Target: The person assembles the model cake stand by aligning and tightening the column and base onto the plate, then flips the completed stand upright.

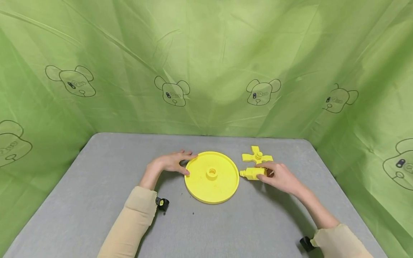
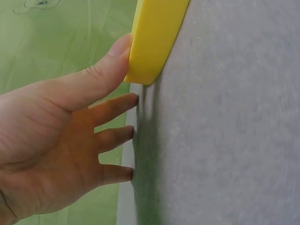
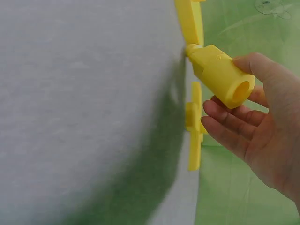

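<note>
A round yellow tray-like disc [image 1: 212, 190] with a raised rim and a threaded hollow boss [image 1: 211, 174] at its middle lies on the table. My left hand [image 1: 172, 162] is at its left rim, fingers spread; the thumb [image 2: 101, 72] touches the side wall, and three fingers hang apart from it. My right hand [image 1: 280, 177] pinches a yellow cylinder [image 3: 220, 75] with a hollow near end and a threaded stud. It is held roughly level, its stud pointing at the disc's right edge. Behind it lies a yellow cross-shaped piece [image 1: 250, 157] with a threaded post standing up.
The grey table [image 1: 96, 200] has rounded back corners. Green curtains [image 1: 209, 71] with bear-head drawings enclose its back and sides. Small dark specks lie in front of the disc. Black wrist cameras [image 1: 162, 204] are strapped by the sleeves.
</note>
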{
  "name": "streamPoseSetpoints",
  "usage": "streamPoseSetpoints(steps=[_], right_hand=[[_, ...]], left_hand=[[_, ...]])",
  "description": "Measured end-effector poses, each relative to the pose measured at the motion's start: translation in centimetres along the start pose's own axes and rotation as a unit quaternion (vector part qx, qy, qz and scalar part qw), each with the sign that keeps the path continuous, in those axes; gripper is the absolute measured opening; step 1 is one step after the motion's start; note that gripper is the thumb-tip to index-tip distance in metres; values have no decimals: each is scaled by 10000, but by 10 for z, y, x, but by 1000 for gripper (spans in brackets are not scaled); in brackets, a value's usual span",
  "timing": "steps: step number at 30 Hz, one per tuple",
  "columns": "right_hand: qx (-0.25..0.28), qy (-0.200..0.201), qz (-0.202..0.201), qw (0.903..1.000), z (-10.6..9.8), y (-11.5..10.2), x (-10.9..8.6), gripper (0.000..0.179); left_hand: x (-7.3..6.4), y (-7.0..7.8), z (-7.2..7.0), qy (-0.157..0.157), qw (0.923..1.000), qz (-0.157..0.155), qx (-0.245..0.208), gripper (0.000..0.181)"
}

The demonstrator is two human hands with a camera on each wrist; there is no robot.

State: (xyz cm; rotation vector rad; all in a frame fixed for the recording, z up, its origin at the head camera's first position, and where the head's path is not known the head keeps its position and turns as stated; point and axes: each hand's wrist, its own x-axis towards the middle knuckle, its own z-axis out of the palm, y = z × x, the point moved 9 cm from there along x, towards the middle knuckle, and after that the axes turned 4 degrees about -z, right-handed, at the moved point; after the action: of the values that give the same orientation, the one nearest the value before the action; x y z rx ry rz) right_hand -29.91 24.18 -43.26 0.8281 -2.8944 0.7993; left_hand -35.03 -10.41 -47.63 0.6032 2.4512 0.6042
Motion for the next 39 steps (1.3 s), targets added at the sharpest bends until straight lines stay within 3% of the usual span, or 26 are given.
streamPoseSetpoints(steps=[15,27,39], right_hand=[[744,892,365,9926,-35,-17,26,41],[1657,1215,615,9767,-34,-30,45,45],[2196,1135,569,9673,-23,-43,62,45]], left_hand=[[0,-2,2,45,9999,-7,-143,81],[1,-3,5,122,9998,88,-123,78],[-9,3,6,358,9992,-114,-116,70]])
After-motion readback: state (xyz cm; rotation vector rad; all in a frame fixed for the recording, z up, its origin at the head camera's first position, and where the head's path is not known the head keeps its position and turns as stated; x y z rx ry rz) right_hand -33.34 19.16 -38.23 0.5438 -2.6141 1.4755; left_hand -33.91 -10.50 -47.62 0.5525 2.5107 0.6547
